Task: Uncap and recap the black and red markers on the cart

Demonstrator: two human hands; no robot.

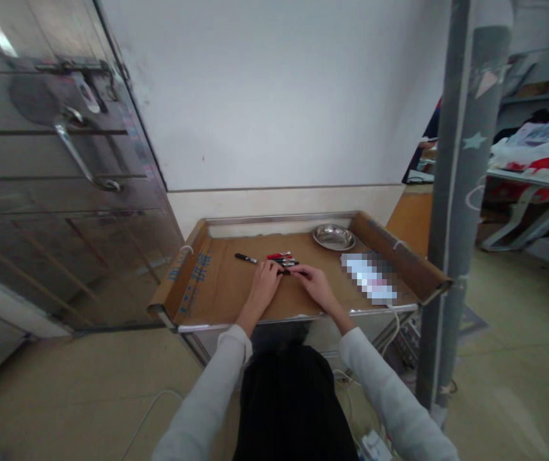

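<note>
Over the middle of the cardboard-lined tray table, my left hand and my right hand come close together. Between them lies a black pen, its two ends pinched in my closed fingers. Most of the pen is hidden by the fingertips, and fine detail is too small to tell. Just beyond my hands several pens are grouped, among them a red pen and black ones. A black marker lies apart, left of the group.
A round steel dish sits at the back right of the cardboard surface. A blurred-out white object with a cable lies at the right. Raised cardboard sides edge the table. A grey pole stands at the right, a metal door at the left.
</note>
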